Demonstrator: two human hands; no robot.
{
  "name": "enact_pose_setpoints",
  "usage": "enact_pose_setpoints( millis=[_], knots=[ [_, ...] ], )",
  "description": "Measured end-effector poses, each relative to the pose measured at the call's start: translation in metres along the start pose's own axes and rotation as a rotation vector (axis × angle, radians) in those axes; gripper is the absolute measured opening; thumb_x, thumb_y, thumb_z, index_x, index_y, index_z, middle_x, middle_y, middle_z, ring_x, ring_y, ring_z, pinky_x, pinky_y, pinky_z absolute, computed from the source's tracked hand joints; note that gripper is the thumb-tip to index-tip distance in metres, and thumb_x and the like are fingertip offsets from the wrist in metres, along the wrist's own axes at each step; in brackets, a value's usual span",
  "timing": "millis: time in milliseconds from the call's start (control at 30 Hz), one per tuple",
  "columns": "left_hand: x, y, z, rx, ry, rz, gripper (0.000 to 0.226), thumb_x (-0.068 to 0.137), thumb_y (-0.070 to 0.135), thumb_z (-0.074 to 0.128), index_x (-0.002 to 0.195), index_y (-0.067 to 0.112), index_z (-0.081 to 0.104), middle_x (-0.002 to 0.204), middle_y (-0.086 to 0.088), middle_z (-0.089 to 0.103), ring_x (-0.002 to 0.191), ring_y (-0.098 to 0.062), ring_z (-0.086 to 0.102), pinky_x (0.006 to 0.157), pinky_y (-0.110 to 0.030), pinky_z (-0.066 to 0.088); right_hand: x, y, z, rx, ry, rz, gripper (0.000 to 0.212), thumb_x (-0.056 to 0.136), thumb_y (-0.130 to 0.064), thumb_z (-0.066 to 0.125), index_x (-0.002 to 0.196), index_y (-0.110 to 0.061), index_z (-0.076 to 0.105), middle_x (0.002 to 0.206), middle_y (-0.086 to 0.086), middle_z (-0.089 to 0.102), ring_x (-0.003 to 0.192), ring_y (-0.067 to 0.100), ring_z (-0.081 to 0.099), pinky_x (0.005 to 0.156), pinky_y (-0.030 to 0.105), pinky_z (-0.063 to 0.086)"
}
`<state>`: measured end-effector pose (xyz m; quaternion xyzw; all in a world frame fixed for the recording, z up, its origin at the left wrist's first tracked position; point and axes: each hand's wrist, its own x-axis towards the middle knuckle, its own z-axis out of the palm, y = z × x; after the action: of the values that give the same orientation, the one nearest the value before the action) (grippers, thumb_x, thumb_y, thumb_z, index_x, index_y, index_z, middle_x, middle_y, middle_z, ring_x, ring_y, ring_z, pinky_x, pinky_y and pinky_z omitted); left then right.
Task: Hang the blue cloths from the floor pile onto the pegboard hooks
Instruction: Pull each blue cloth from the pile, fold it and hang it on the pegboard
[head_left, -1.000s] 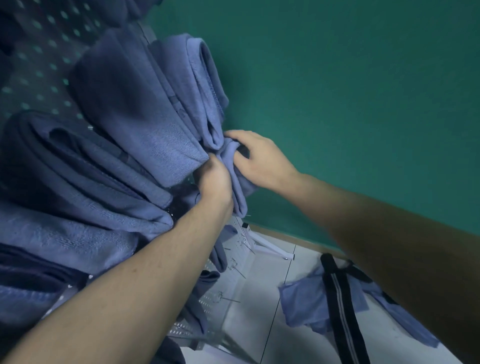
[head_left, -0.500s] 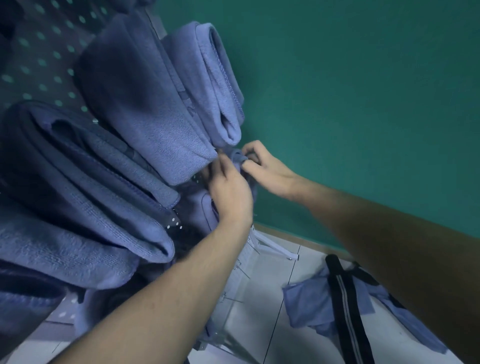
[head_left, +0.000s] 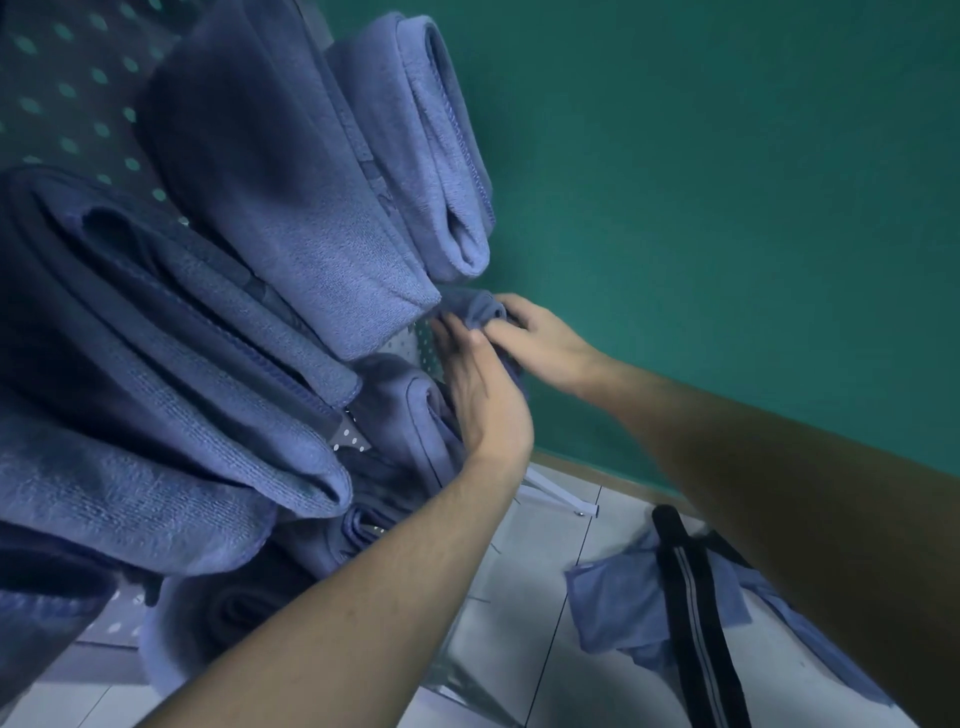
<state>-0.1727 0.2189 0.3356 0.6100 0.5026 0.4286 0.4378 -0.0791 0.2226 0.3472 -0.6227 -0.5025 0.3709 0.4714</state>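
On the pegboard (head_left: 78, 88), several blue cloths (head_left: 291, 197) already hang. Right hand (head_left: 540, 338) pinches a folded cloth (head_left: 475, 306) at the board's edge; left hand (head_left: 483, 395) lies flat against it, fingers straight. Hook not visible. Floor pile (head_left: 618, 597) retains cloths: task judged mostly done, not finished.

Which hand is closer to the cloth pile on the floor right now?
Neither clearly. Both the left hand and the right hand are up at the pegboard on the cloth being hung, well above the floor pile.
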Motion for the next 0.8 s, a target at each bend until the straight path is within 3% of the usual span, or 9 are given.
enact_pose_setpoints(
  millis=[100, 167, 233, 333, 433, 533, 667, 800],
  knots=[
    [-0.013, -0.012, -0.003, 0.146, -0.029, 0.081, 0.054, 0.110, 0.027, 0.017, 0.158, 0.011, -0.001, 0.168, -0.001, -0.007, 0.153, -0.009, -0.006, 0.123, -0.025, -0.007, -0.007, 0.002, -0.001, -0.002, -0.034, 0.029, 0.035, 0.095, -0.028, 0.052, 0.129, -0.032, 0.056, 0.118, -0.012, 0.064, 0.107, 0.004, 0.058, 0.097, 0.023, 0.043],
    [-0.023, -0.023, -0.002, 0.147, -0.080, 0.066, 0.058, 0.109, 0.035, 0.016, 0.159, 0.014, -0.001, 0.168, -0.001, -0.007, 0.154, -0.010, -0.005, 0.126, -0.035, -0.004, -0.014, 0.005, -0.005, -0.031, -0.073, 0.073, 0.038, 0.087, -0.040, 0.045, 0.123, -0.038, 0.058, 0.117, -0.013, 0.064, 0.110, 0.006, 0.059, 0.101, 0.028, 0.044],
    [-0.034, -0.030, 0.000, 0.173, -0.179, -0.001, 0.060, 0.109, 0.039, 0.020, 0.160, 0.018, -0.003, 0.168, 0.002, -0.011, 0.154, -0.009, -0.007, 0.125, -0.034, -0.004, -0.023, 0.011, -0.012, -0.082, -0.114, 0.115, 0.051, 0.079, -0.046, 0.039, 0.127, -0.041, 0.058, 0.127, -0.013, 0.063, 0.118, 0.008, 0.058, 0.105, 0.030, 0.044],
    [-0.054, -0.040, 0.002, 0.244, -0.375, -0.126, 0.072, 0.107, 0.034, 0.039, 0.160, 0.020, -0.007, 0.166, 0.005, -0.018, 0.154, -0.010, -0.006, 0.122, -0.026, 0.000, -0.046, 0.024, -0.028, -0.123, -0.144, 0.177, 0.046, 0.097, -0.035, 0.041, 0.142, -0.034, 0.051, 0.135, -0.009, 0.059, 0.119, 0.012, 0.059, 0.103, 0.027, 0.043],
    [-0.071, -0.048, 0.003, 0.273, -0.448, -0.222, 0.076, 0.103, 0.027, 0.048, 0.161, 0.016, 0.000, 0.168, 0.004, -0.009, 0.154, -0.012, 0.003, 0.119, -0.024, 0.007, -0.078, 0.045, -0.047, -0.173, -0.095, 0.221, 0.035, 0.103, -0.031, 0.044, 0.137, -0.038, 0.051, 0.128, 0.001, 0.065, 0.117, 0.020, 0.062, 0.105, 0.035, 0.046],
    [-0.085, -0.053, 0.010, 0.293, -0.468, -0.272, 0.067, 0.103, 0.025, 0.046, 0.160, 0.013, 0.012, 0.169, 0.000, 0.004, 0.153, -0.014, 0.012, 0.119, -0.025, 0.012, -0.114, 0.068, -0.068, -0.148, -0.041, 0.271, 0.026, 0.104, -0.027, 0.047, 0.128, -0.036, 0.051, 0.127, 0.019, 0.063, 0.106, 0.030, 0.064, 0.087, 0.028, 0.048],
    [-0.105, -0.066, 0.032, 0.343, -0.566, -0.228, 0.057, 0.102, 0.023, 0.051, 0.155, 0.013, 0.031, 0.159, -0.003, 0.027, 0.142, -0.018, 0.037, 0.114, -0.024, 0.025, -0.168, 0.105, -0.094, -0.108, 0.069, 0.349, 0.025, 0.104, -0.022, 0.052, 0.128, -0.022, 0.053, 0.126, 0.030, 0.061, 0.090, 0.019, 0.057, 0.061, 0.007, 0.044],
    [-0.129, -0.092, 0.060, 0.435, -0.711, -0.190, 0.048, 0.101, 0.026, 0.054, 0.145, 0.013, 0.043, 0.152, -0.005, 0.034, 0.132, -0.023, 0.047, 0.114, -0.032, 0.034, -0.218, 0.155, -0.118, -0.116, 0.185, 0.499, 0.029, 0.104, -0.017, 0.052, 0.133, -0.014, 0.055, 0.123, 0.027, 0.065, 0.087, 0.023, 0.058, 0.054, 0.009, 0.044]
  ],
)
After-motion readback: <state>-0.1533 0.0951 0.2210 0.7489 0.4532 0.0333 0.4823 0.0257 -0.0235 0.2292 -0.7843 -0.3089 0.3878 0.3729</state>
